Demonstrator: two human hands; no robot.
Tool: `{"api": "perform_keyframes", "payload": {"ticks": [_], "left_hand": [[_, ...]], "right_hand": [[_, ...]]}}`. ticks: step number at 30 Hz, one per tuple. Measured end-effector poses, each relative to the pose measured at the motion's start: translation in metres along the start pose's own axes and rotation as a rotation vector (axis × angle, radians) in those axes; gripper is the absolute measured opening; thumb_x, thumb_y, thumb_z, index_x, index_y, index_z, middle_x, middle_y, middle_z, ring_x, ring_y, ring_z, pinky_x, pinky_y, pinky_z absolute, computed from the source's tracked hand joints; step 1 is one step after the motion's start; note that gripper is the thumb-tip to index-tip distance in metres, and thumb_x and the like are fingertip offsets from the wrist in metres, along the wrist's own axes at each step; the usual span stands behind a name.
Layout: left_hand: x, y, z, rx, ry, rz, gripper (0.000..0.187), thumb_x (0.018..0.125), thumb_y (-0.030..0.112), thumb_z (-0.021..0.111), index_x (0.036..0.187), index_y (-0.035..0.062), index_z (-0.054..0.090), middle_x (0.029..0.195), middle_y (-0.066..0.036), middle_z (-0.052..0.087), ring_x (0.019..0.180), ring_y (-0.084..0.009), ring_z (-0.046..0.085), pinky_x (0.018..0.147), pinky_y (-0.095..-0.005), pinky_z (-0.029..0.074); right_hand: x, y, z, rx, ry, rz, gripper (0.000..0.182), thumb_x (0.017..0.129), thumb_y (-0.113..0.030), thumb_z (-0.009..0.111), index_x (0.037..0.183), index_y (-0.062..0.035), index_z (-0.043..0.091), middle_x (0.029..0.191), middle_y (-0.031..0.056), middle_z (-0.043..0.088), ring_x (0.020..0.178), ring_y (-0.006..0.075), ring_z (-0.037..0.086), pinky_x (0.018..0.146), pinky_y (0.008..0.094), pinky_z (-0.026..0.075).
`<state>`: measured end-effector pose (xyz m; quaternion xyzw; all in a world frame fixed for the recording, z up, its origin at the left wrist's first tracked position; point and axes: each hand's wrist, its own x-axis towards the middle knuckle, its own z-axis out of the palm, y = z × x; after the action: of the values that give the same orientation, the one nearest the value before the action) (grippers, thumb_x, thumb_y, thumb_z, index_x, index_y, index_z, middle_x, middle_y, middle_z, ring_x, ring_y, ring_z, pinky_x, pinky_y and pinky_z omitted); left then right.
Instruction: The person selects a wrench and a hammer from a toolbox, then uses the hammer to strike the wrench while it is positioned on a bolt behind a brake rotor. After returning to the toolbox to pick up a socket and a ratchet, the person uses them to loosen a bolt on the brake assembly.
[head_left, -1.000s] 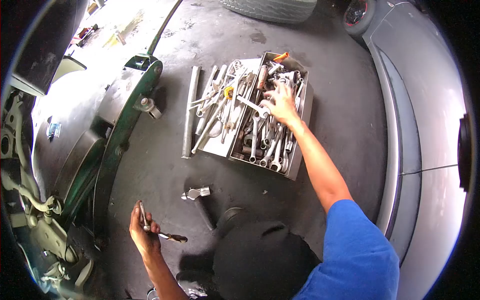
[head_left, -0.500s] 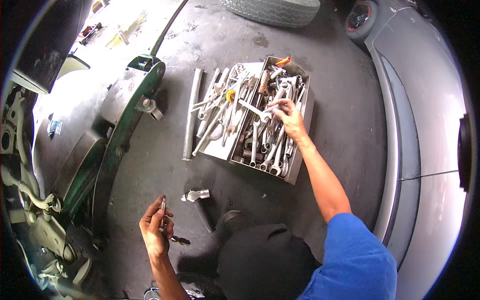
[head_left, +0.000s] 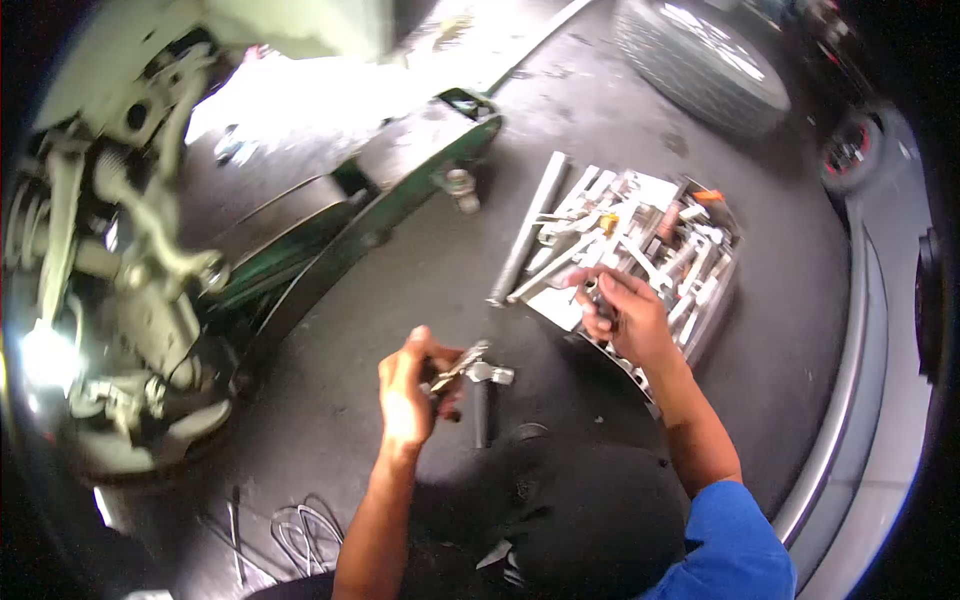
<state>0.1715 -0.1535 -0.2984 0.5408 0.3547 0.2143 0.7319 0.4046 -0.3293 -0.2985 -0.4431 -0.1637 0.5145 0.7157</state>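
Note:
My left hand (head_left: pixel 405 395) is closed around a slim, shiny wrench-like metal tool (head_left: pixel 460 368), whose far end points up and right. Beyond that tool, a ball-peen hammer (head_left: pixel 481 410) with a dark handle lies on the floor. My right hand (head_left: pixel 645 325) has its thumb and fingers curled together at the near side of the toolbox (head_left: pixel 722 275). A small dark metal piece (head_left: pixel 594 291) shows at its fingertips, blurred, and I cannot tell its kind. Combination wrenches (head_left: pixel 645 262) and other hand tools fill the box and its light-coloured tray (head_left: pixel 556 308).
Left of the toolbox a long metal pipe (head_left: pixel 530 228) lies on the floor. A green floor jack (head_left: pixel 400 205) stands farther left, near exposed suspension parts (head_left: pixel 150 270). A wheel (head_left: pixel 690 75) lies behind; a grey car (head_left: pixel 880 290) borders the right. Cable loops (head_left: pixel 305 535) lie lower left.
The view has swung left. My right hand has drawn back from over the wrenches to the box's near edge. My left hand has turned, and its tool now slants toward the hammer.

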Motion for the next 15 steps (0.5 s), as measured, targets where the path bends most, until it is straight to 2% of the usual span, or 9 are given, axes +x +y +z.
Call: {"api": "perform_keyframes", "payload": {"ticks": [2, 3, 4, 6, 8, 12, 15], "left_hand": [[-0.007, 0.016, 0.003, 0.014, -0.018, -0.008, 0.059, 0.104, 0.043, 0.046, 0.083, -0.0071, 0.07, 0.058, -0.009, 0.06, 0.041, -0.0127, 0.048, 0.04, -0.0278, 0.037], [-0.011, 0.023, 0.005, 0.002, 0.023, -0.03, 0.058, 0.105, 0.043, 0.048, 0.085, -0.0062, 0.071, 0.059, -0.008, 0.06, 0.042, -0.0119, 0.048, 0.041, -0.027, 0.037], [-0.015, 0.027, 0.006, -0.008, 0.066, -0.051, 0.058, 0.105, 0.044, 0.049, 0.086, -0.0053, 0.072, 0.059, -0.007, 0.06, 0.044, -0.0111, 0.048, 0.042, -0.0263, 0.037], [-0.018, 0.024, -0.01, -0.074, 0.077, 0.014, 0.06, 0.105, 0.048, 0.051, 0.088, -0.0047, 0.073, 0.058, -0.004, 0.059, 0.045, -0.0093, 0.047, 0.044, -0.0249, 0.036], [-0.024, 0.034, -0.029, -0.099, 0.12, 0.055, 0.062, 0.105, 0.049, 0.05, 0.088, -0.0047, 0.074, 0.058, -0.003, 0.059, 0.045, -0.0079, 0.047, 0.044, -0.0247, 0.035], [-0.04, 0.044, -0.063, -0.158, 0.216, 0.136, 0.064, 0.106, 0.05, 0.047, 0.084, -0.004, 0.073, 0.055, -0.005, 0.059, 0.041, -0.008, 0.045, 0.04, -0.0247, 0.033], [-0.051, 0.052, -0.085, -0.206, 0.268, 0.19, 0.064, 0.106, 0.05, 0.045, 0.082, -0.0025, 0.072, 0.054, -0.008, 0.06, 0.038, -0.0092, 0.048, 0.037, -0.0247, 0.034]], "right_hand": [[0.02, 0.002, 0.036, -0.385, -0.245, 0.03, 0.034, 0.106, -0.028, 0.053, 0.124, -0.0021, 0.066, 0.085, 0.0014, 0.058, 0.066, 0.0046, 0.044, 0.058, 0.0191, 0.034], [0.024, -0.006, 0.065, -0.667, -0.312, 0.052, 0.031, 0.106, -0.026, 0.054, 0.121, -0.0038, 0.068, 0.087, 0.0001, 0.059, 0.072, 0.0054, 0.051, 0.063, 0.0207, 0.041], [0.032, 0.006, 0.085, -0.817, -0.362, -0.152, 0.025, 0.103, -0.021, 0.058, 0.116, -0.0021, 0.069, 0.087, 0.0033, 0.063, 0.077, 0.0124, 0.06, 0.07, 0.0256, 0.047], [0.052, 0.009, 0.11, -1.077, -0.494, -0.443, 0.019, 0.098, -0.015, 0.064, 0.11, -0.0008, 0.069, 0.089, 0.0094, 0.065, 0.082, 0.0207, 0.066, 0.074, 0.0298, 0.051], [0.052, -0.012, 0.148, -1.185, -0.503, -0.295, 0.014, 0.095, -0.011, 0.067, 0.105, -0.001, 0.07, 0.09, 0.013, 0.065, 0.081, 0.0257, 0.066, 0.071, 0.0329, 0.051], [0.077, -0.006, 0.188, -1.352, -0.779, -0.582, 0.016, 0.093, -0.015, 0.07, 0.103, -0.0024, 0.07, 0.089, 0.0122, 0.064, 0.078, 0.0297, 0.064, 0.069, 0.04, 0.051], [0.089, -0.002, 0.219, -1.35, -0.945, -0.66, 0.018, 0.093, -0.021, 0.069, 0.098, -0.0031, 0.071, 0.087, 0.0134, 0.065, 0.078, 0.034, 0.065, 0.07, 0.0427, 0.051]]}}
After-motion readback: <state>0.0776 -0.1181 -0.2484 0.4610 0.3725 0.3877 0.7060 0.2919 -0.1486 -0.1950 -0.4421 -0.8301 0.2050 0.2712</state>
